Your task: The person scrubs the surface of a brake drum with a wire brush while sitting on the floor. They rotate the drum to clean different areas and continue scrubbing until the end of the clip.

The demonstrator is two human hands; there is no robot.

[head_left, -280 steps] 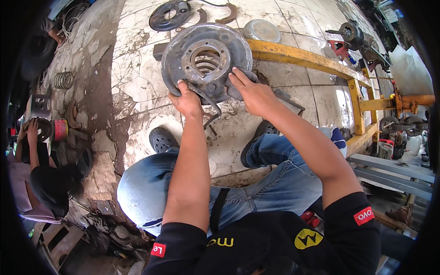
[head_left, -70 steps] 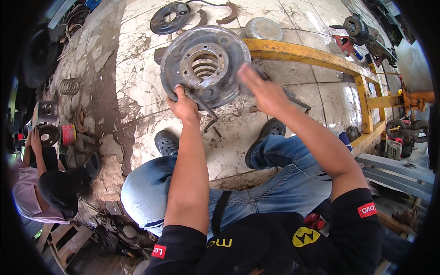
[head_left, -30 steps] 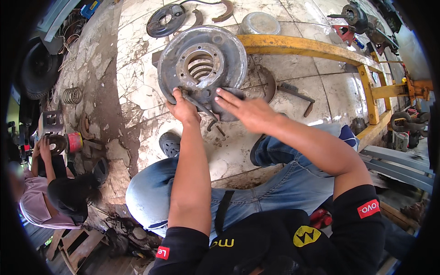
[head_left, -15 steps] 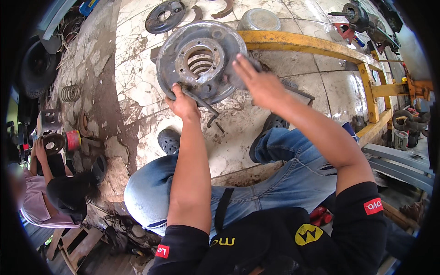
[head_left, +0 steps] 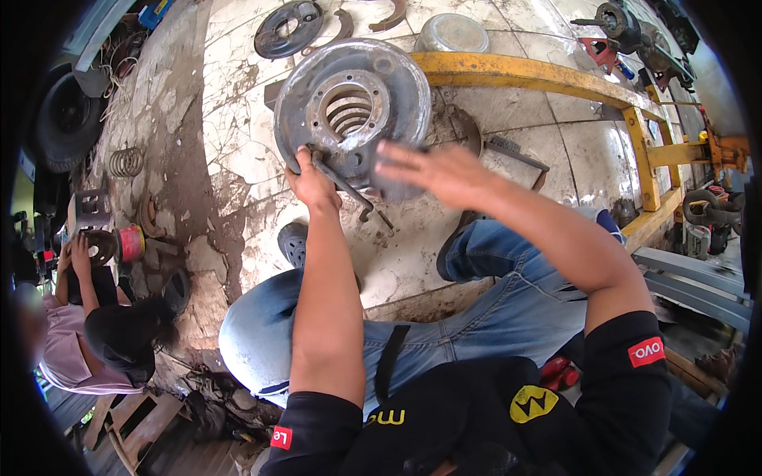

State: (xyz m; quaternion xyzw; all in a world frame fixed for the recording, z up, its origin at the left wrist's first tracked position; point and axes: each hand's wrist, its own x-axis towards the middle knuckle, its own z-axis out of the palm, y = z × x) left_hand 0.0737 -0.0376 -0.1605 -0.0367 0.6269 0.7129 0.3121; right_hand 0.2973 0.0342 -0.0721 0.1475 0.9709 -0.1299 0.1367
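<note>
A round grey metal brake backing plate [head_left: 295, 103] is tilted up before me, a ring of bolt holes around its open centre. Coil spring turns show through that opening. My left hand [head_left: 313, 189] grips the plate's lower left rim, the thumb on its face beside a thin bent metal lever [head_left: 343, 184]. My right hand [head_left: 444, 173], blurred by motion, lies over the lower right of the plate. Under its outstretched fingers is a dark flat pad [head_left: 390, 187], pressed to the metal; its exact kind is not clear.
A yellow steel frame [head_left: 524, 75] runs from behind the plate to the right. Beyond lie another backing plate [head_left: 289, 30], curved brake shoes [head_left: 389, 14] and a round metal pan [head_left: 452, 36]. A brush [head_left: 502, 144] lies right. At left, another person [head_left: 87, 317] handles a ring-shaped part.
My right hand has swept left and down across the plate with the dark pad, from its right edge to its lower part. My left hand keeps its grip.
</note>
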